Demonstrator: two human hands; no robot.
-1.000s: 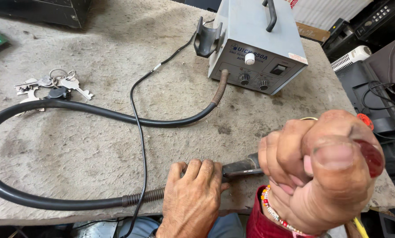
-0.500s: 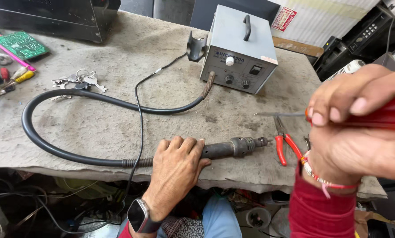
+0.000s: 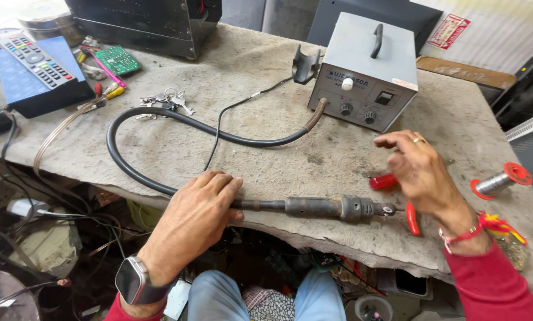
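Red-handled pliers (image 3: 397, 193) now lie under right hand (image 3: 421, 169), no longer raised.

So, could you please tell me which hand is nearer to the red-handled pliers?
Right. The right hand hovers directly over the red-handled pliers; the left hand rests further off, on the hose.

The picture is bright with soft daylight. The far left corner is washed out white. Shadows are faint under the right hand (image 3: 424, 172) and the grey box (image 3: 364, 71). It is dark below the table (image 3: 266, 148). Most things look sharp. The edges bend a little.
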